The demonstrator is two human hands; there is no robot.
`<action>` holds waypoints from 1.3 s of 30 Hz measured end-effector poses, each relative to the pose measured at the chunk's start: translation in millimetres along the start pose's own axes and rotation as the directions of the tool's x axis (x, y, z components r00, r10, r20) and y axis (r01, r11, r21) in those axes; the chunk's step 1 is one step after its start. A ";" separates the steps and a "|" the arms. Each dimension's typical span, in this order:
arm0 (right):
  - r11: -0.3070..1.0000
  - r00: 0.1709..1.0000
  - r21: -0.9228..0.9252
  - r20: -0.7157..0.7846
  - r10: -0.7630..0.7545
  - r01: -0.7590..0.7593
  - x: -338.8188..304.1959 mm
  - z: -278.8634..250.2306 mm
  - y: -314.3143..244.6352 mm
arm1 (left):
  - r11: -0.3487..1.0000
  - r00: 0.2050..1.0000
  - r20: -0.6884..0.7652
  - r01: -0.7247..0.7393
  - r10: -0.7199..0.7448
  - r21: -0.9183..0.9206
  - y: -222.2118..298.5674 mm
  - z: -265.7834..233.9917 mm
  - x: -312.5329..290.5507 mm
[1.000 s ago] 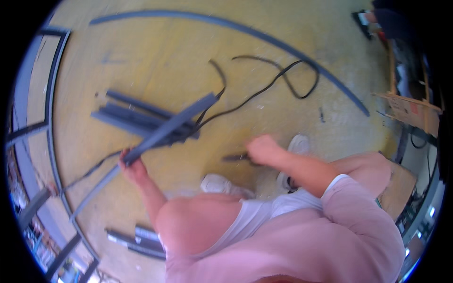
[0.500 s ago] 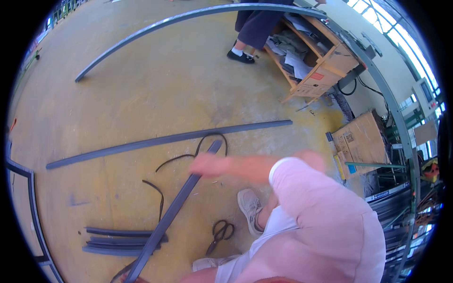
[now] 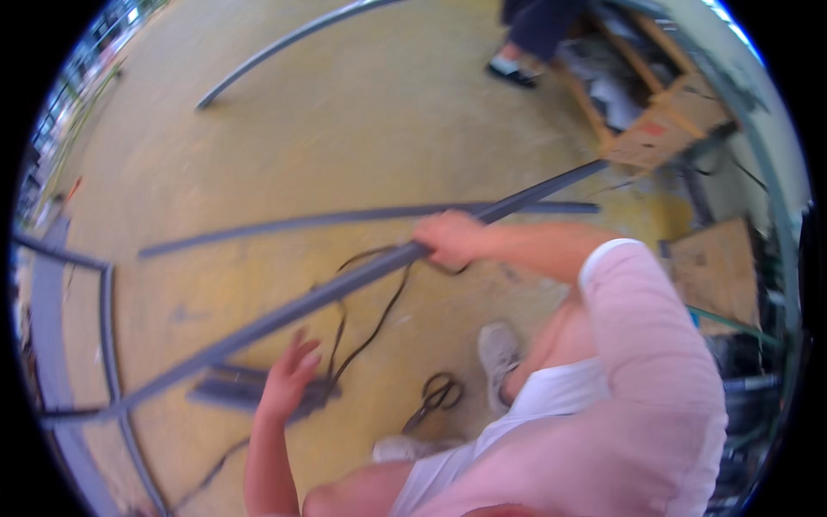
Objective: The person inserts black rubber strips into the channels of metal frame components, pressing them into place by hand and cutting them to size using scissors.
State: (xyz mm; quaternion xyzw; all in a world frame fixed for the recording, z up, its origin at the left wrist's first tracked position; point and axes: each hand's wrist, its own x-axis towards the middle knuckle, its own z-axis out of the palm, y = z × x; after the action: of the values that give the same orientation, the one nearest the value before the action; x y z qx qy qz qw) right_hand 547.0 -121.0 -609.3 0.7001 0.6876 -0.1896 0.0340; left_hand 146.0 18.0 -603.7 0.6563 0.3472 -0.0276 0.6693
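A long grey profile bar [image 3: 327, 294] slants across the floor area, its far end up at the right. My right hand [image 3: 450, 239] is closed round it, past its middle. My left hand [image 3: 291, 376] is off the bar, below it, with its fingers apart and nothing in them. Beneath that hand lie several short dark grey profile pieces [image 3: 228, 389], blurred by motion. A thin black strip [image 3: 379, 322] curls under the bar and past the short pieces. Another long grey bar [image 3: 345, 221] lies on the floor beyond. Black-handled scissors [image 3: 438, 395] rest near my shoes.
At the left is a dark frame [image 3: 108, 319], which the held bar's near end overlaps in view. A curved-looking grey bar [image 3: 284, 53] is at the far side. Another person [image 3: 541, 30] stands by a wooden shelf unit [image 3: 659, 133]. Cardboard [image 3: 717, 269] leans at the right.
My left hand has come off the near end of the bar and opened. The bar, still in my right hand, has swung flatter, its far end reaching right. The view has shifted.
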 end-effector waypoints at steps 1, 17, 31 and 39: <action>1.000 0.998 0.008 -0.052 -0.022 0.023 8.0 17.2 17.9 | 0.879 0.995 0.091 -0.017 -0.030 0.476 12.2 1.0 13.1; 0.936 0.935 0.179 -0.136 0.328 -0.302 135.9 96.1 164.3 | 0.814 0.893 -0.214 0.449 -0.395 0.369 -111.8 14.7 -79.0; 0.979 0.994 0.181 0.077 0.078 -0.091 139.1 151.9 -8.6 | 0.772 0.923 -0.364 0.322 -0.126 0.548 -131.7 25.3 -39.2; 0.917 0.917 0.034 0.009 -0.398 0.398 97.2 214.8 -159.5 | 0.536 0.947 -0.298 0.313 -0.118 0.784 -155.0 29.1 9.6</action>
State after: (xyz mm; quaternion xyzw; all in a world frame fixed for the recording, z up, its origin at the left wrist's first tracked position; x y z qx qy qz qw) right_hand 342.8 -86.6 -804.4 0.5446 0.8122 -0.2087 -0.0107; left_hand 89.4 -25.4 -744.7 0.8424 0.4409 -0.1995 0.2370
